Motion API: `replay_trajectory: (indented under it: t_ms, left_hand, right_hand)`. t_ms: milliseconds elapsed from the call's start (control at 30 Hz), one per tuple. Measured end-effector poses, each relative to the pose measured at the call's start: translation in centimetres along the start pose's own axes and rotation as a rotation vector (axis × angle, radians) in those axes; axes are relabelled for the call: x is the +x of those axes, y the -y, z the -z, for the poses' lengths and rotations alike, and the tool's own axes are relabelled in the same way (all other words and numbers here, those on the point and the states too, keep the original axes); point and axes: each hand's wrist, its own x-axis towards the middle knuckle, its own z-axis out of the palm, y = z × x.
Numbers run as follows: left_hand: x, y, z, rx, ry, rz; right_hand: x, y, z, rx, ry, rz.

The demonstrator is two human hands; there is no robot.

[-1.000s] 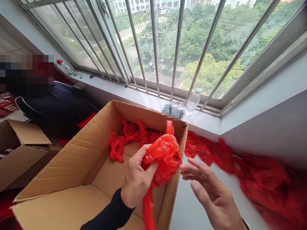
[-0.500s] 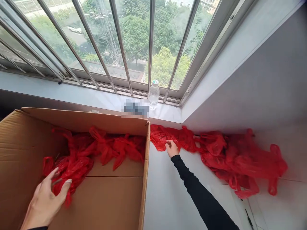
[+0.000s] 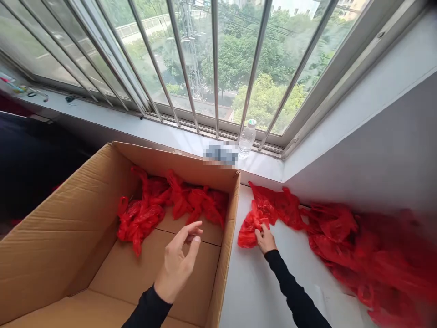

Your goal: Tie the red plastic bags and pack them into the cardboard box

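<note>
Beyond the right wall of a large cardboard box (image 3: 229, 255), my right hand (image 3: 265, 238) pinches a crumpled red plastic bag (image 3: 249, 230). That bag lies on the white surface, near more red plastic bags (image 3: 278, 202) along the wall. My left hand (image 3: 181, 255) hovers over the inside of the box, fingers curved and apart, holding nothing. Inside the box, bunched red bags (image 3: 139, 218) sit in the far left corner, and others (image 3: 201, 202) lie along its back wall.
A clear plastic bottle (image 3: 246, 140) stands on the white windowsill (image 3: 164, 137), beside a blurred-out item (image 3: 221, 155). Metal bars (image 3: 215, 68) cross the window. A big heap of red bags (image 3: 385, 255) spreads along the wall at right.
My left hand has moved right, away from the bags in the box's corner. My right hand has taken hold of a red bag and drawn it nearer. The view has swung left.
</note>
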Motion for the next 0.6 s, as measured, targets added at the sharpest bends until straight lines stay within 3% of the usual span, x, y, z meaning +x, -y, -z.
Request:
replay_trajectory:
  t_ms: [167, 233, 300, 367, 433, 533, 600]
  left_hand:
    - [-3.5, -4.9, -2.3, -0.116, 0.167, -0.108]
    - [-5.2, -6.2, -2.4, -0.156, 0.262, -0.185]
    - [-6.6, -7.0, -2.0, -0.2, 0.368, -0.216]
    - [-7.6, -7.2, -1.2, -0.212, 0.371, -0.171]
    - [-7.8, -6.9, -0.4, -0.193, 0.301, -0.097]
    - [-6.5, -5.2, 1.3, -0.211, 0.22, -0.026]
    - [-4.8, -3.0, 3.0, -0.226, 0.114, 0.015]
  right_hand:
    - [-7.5, 0.4, 8.4, 0.304, 0.016, 0.129]
    - [-10.5, 2.1, 11.4, 0.498, -0.049, 0.163]
    - [-12.9, 5.1, 13.3, 0.482, -0.094, 0.374]
    - [-14.5, 8.9, 13.9, 0.393, -0.074, 0.695]
    - [-15.2, 12.6, 13.8, 0.328, -0.044, 0.952]
    - [-15.4, 15.4, 13.4, 0.338, -0.002, 1.042]
    - [-14.8, 14.6, 13.1, 0.441, 0.041, 0.943]
